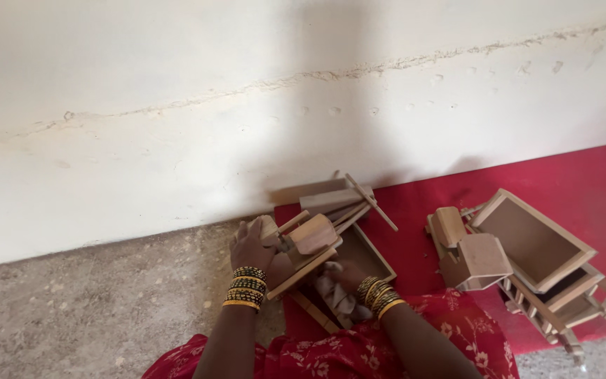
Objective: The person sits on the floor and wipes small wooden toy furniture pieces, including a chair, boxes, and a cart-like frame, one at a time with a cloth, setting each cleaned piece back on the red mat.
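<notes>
My left hand [250, 245] grips a small wooden model piece [310, 238] made of blocks, sticks and a flat strip, holding it over an open wooden tray [376, 256]. My right hand [348, 274] is lower, partly hidden under that piece, and presses a crumpled light cloth [338, 298] against the wood. Both wrists wear stacks of gold and dark bangles. Loose wooden slats and sticks [345, 196] lie just behind the tray against the wall.
A red mat [562, 175] covers the floor at right, with bare gritty concrete [92, 309] at left. On the mat sit a wooden box frame [531, 238] and a small house-shaped wooden piece [475, 260] on slatted parts. A white wall [247, 91] rises close behind.
</notes>
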Motion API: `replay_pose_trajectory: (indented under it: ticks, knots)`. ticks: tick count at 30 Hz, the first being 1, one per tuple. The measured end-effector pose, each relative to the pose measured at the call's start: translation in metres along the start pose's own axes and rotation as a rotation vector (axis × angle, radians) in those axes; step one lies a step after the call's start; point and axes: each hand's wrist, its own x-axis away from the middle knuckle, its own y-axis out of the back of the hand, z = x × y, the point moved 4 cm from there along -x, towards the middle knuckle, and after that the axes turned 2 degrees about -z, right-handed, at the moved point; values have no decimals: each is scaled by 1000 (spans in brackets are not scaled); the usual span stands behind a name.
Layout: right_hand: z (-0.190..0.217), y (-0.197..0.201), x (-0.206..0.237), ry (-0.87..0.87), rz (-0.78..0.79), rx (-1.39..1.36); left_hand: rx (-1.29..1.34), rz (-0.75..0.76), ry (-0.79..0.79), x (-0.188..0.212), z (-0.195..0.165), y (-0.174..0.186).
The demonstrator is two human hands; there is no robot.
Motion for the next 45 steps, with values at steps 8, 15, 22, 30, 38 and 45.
replay_pose_trajectory:
  ticks: [8, 15, 22, 30, 38, 45]
  knots:
    - [-35, 150, 66, -164, -794, 275, -76, 142, 55, 11, 8, -13]
    - [-90, 219, 131, -512, -994, 347, 115, -121, -63, 40, 42, -37]
    - [-97, 214, 114, -624, -851, 451, 262, -289, -143, 67, 60, -54]
    - [-82, 203, 121, -576, -885, 422, 518, -254, -225, 63, 56, -41]
    - [-83, 207, 115, -632, -921, 471, 684, -164, -152, 61, 52, -41]
    - [-88, 211, 115, -644, -902, 503, 687, -226, -191, 59, 49, -42]
